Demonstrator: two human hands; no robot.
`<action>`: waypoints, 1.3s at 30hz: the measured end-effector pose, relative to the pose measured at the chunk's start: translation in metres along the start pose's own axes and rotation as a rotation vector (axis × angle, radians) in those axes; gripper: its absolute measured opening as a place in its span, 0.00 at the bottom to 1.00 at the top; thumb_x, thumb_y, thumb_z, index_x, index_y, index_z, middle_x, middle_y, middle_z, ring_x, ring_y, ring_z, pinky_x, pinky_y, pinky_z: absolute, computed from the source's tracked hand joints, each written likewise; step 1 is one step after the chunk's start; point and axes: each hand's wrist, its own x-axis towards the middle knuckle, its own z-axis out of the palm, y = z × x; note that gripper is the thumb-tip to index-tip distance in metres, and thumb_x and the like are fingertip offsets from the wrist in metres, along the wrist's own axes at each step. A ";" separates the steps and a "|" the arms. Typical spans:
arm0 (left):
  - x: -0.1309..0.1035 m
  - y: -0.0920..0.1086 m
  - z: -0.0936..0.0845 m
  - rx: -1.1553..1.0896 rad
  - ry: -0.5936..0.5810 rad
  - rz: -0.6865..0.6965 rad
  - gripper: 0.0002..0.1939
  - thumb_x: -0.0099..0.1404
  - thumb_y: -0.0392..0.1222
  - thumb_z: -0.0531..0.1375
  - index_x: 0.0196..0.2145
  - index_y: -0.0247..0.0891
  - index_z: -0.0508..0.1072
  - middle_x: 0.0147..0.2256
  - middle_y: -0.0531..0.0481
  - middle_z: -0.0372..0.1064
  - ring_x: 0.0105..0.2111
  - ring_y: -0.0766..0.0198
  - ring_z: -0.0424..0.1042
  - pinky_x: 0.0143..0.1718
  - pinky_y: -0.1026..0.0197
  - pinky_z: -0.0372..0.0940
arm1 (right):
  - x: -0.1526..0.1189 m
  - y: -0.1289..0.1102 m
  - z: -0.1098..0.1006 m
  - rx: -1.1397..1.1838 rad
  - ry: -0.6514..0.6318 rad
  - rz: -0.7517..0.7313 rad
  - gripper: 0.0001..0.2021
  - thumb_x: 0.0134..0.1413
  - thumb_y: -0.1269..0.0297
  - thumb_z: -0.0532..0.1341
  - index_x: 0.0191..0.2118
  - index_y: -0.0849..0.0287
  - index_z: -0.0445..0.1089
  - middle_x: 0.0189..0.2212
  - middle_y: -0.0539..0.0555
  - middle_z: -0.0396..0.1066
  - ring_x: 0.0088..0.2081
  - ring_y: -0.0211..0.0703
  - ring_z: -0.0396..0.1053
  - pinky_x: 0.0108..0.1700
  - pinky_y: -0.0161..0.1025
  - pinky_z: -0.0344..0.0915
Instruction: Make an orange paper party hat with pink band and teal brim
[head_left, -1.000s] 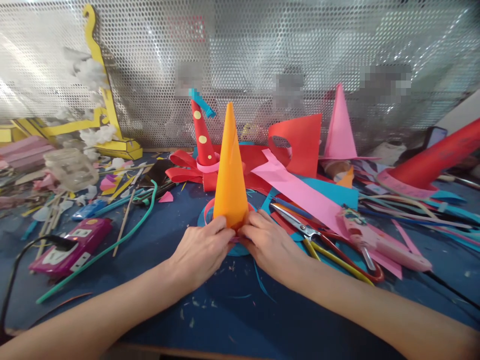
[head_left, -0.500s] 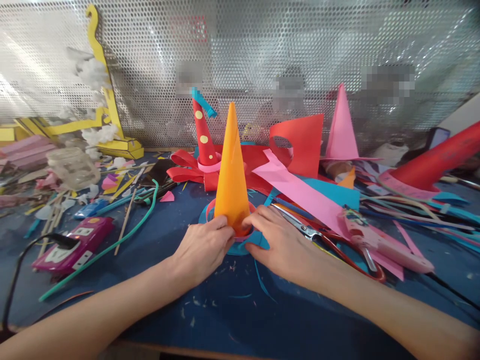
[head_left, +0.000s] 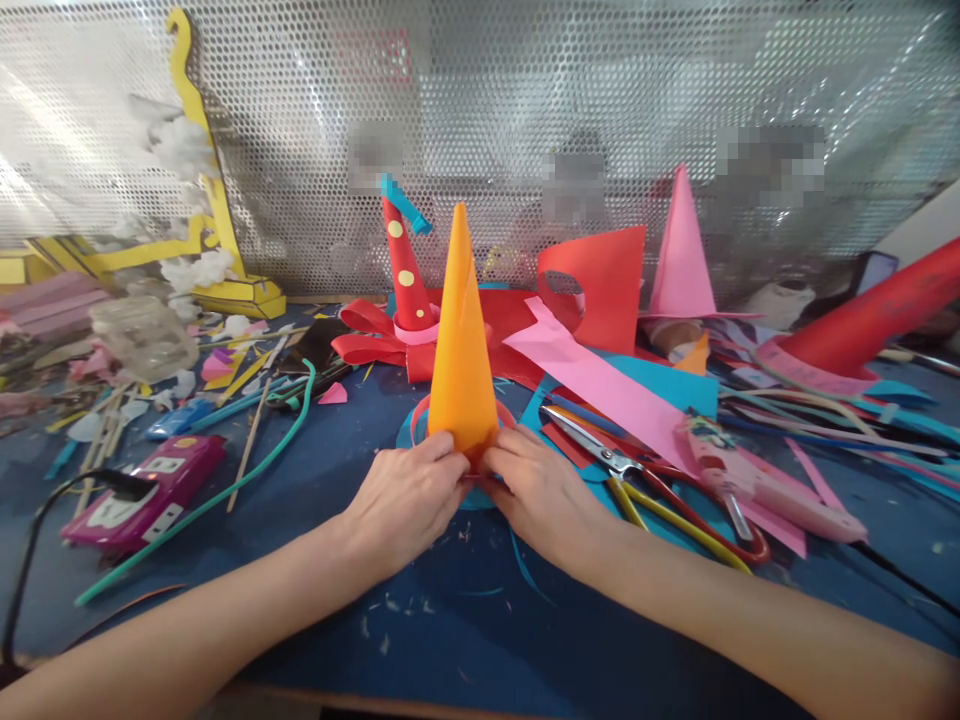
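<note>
An orange paper cone [head_left: 462, 350] stands upright in front of me, a seam running down from its tip. Around its foot lies a pinkish-red paper band [head_left: 421, 410], over a blue paper ring [head_left: 405, 432] on the table. My left hand [head_left: 412, 490] pinches the cone's lower front edge and band from the left. From the right, my right hand [head_left: 536, 490] pinches the same lower edge, its fingertips close to the left ones. Both hands hide the front of the band, so I cannot tell exactly how cone and band meet.
Scissors [head_left: 619, 462] and a pink glue gun [head_left: 772, 490] lie right of my hand. A purple power strip [head_left: 146, 495] and a green strip [head_left: 247, 470] are at left. Behind stand a red dotted cone [head_left: 409, 275], a pink cone [head_left: 682, 255] and red paper [head_left: 611, 285].
My right hand has closed in toward the left one; its spread thumb and fingers now pinch the cone's base. The yellow-handled part under the scissors shows more. My left hand stays put.
</note>
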 end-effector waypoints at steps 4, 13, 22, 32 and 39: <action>0.000 0.002 -0.001 0.010 -0.028 -0.016 0.15 0.72 0.39 0.46 0.41 0.36 0.72 0.40 0.45 0.68 0.36 0.53 0.75 0.34 0.50 0.72 | -0.001 -0.002 0.002 0.006 -0.008 -0.005 0.07 0.57 0.78 0.56 0.33 0.64 0.70 0.34 0.58 0.70 0.39 0.49 0.67 0.41 0.47 0.68; 0.002 -0.003 -0.001 -0.017 0.022 0.015 0.16 0.72 0.40 0.46 0.41 0.37 0.73 0.40 0.46 0.68 0.39 0.54 0.75 0.35 0.52 0.72 | -0.002 -0.004 -0.027 -0.037 -0.025 0.079 0.08 0.52 0.77 0.62 0.38 0.60 0.72 0.34 0.54 0.68 0.39 0.48 0.66 0.40 0.45 0.67; 0.001 -0.005 0.001 -0.025 0.062 0.019 0.16 0.72 0.39 0.46 0.39 0.37 0.73 0.38 0.47 0.69 0.38 0.57 0.74 0.35 0.56 0.70 | -0.002 -0.005 -0.004 -0.169 -0.044 -0.005 0.07 0.57 0.75 0.58 0.33 0.62 0.73 0.36 0.59 0.69 0.39 0.52 0.65 0.41 0.50 0.66; 0.001 -0.006 0.002 -0.010 0.066 0.008 0.15 0.72 0.41 0.48 0.38 0.38 0.74 0.37 0.48 0.70 0.35 0.59 0.73 0.32 0.59 0.68 | -0.001 -0.004 -0.002 -0.125 -0.043 -0.045 0.09 0.60 0.74 0.55 0.34 0.61 0.73 0.33 0.57 0.70 0.39 0.49 0.65 0.41 0.47 0.66; -0.003 -0.014 0.003 -0.065 0.148 0.070 0.13 0.71 0.43 0.51 0.43 0.41 0.74 0.39 0.47 0.70 0.38 0.59 0.73 0.37 0.60 0.69 | -0.010 0.009 -0.037 -0.007 0.146 0.014 0.09 0.63 0.69 0.57 0.33 0.59 0.74 0.29 0.52 0.66 0.33 0.43 0.66 0.35 0.40 0.64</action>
